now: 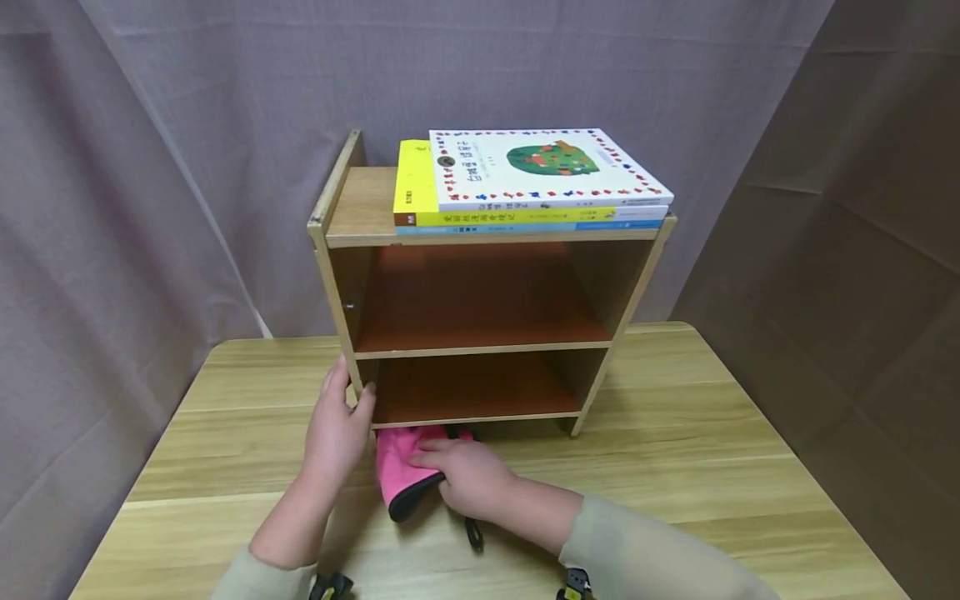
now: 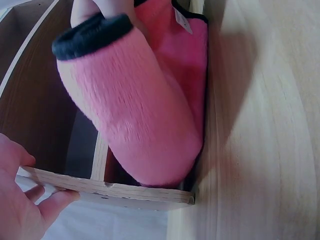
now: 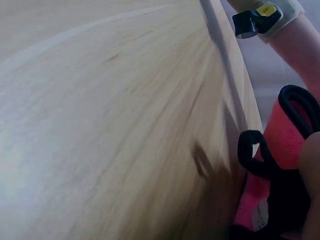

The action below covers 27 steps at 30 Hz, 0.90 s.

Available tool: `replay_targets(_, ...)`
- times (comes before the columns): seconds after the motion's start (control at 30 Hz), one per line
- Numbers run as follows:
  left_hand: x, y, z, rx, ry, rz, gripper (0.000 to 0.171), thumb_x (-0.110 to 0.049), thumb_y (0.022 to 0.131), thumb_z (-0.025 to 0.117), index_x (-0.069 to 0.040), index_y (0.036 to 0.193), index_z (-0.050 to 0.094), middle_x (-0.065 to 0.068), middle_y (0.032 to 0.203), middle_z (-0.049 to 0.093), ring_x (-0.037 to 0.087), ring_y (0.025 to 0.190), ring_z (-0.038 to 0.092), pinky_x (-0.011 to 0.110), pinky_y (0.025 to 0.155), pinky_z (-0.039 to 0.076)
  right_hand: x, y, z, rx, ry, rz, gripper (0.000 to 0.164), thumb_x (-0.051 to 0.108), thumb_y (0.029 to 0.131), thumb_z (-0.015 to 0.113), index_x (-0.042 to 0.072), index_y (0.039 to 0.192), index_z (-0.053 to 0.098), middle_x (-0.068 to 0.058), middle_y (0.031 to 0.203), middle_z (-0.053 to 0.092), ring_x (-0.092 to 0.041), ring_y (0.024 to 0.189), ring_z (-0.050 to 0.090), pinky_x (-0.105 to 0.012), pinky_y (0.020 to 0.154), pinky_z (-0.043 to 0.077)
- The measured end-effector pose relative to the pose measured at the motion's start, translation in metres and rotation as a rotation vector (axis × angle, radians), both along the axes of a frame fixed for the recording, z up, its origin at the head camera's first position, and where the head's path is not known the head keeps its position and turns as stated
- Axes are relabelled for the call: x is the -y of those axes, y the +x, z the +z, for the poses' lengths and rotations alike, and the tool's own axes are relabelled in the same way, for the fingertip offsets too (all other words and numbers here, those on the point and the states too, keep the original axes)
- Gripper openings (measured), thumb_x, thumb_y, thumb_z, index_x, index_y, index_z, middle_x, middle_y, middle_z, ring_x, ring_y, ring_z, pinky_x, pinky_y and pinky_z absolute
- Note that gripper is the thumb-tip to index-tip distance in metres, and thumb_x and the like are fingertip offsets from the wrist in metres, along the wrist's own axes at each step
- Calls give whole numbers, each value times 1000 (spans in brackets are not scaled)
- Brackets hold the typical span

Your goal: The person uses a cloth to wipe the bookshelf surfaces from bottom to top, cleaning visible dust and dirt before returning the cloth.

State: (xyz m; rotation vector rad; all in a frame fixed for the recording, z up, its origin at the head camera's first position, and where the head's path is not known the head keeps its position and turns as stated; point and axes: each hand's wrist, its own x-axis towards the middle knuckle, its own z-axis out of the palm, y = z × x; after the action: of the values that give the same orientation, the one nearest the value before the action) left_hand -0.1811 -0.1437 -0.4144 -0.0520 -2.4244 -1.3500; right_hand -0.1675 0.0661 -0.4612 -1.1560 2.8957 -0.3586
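Observation:
A small wooden shelf unit (image 1: 483, 347) stands on the table. My left hand (image 1: 337, 429) grips the front edge of its left side panel low down, thumb on the inner side and fingers outside. In the left wrist view, this hand (image 2: 22, 195) pinches the panel edge. My right hand (image 1: 472, 479) holds a pink plush cloth (image 1: 397, 462) with black edging at the unit's lower left. The cloth's far part goes in under the lowest board and is hidden there. Its black loop (image 3: 252, 152) and white tag (image 3: 260, 215) show in the right wrist view.
Several picture books (image 1: 547, 171) lie stacked on the unit's top, a white one uppermost over a yellow one. The wooden table (image 1: 712, 467) extends to both sides. Grey curtains (image 1: 495, 67) hang behind it, and a darker cloth (image 1: 840, 208) hangs at the right.

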Motion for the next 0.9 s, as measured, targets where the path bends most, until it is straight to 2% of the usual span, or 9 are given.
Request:
replay_targets(0.17,-1,0,-1,-2,-4,5,49,-16,100,55,-24,147,45,11,151,41,31,135,44,55,94,52,-10,3,4,-9,-40,-11,65,3,75,61,30,134,64,4,140,57,-18,126,56,-34,85,56)
replay_targets(0.37,0,0,-1,3,-7,6,48,-17,100,55,-23,147,44,10,153,40,31,137,41,56,99,48,-21,5,6,-34,-83,5,66,0,74,60,27,135,64,4,142,56,-19,128,54,-38,95,53)
replay_targets(0.7,1,1,-1,6,-12,7,49,-20,101,54,-27,148,43,8,154,38,33,139,39,59,102,44,-38,11,10,-35,-144,-16,69,-3,71,56,26,133,65,4,142,56,-18,129,53,-34,91,55)
replay_targets(0.9,0,1,0,6,-1,0,46,-19,101,54,-26,146,45,8,153,39,33,139,38,60,102,44,-48,17,14,-13,-188,-35,67,-6,73,53,24,132,66,2,141,57,-19,129,54,-37,91,54)
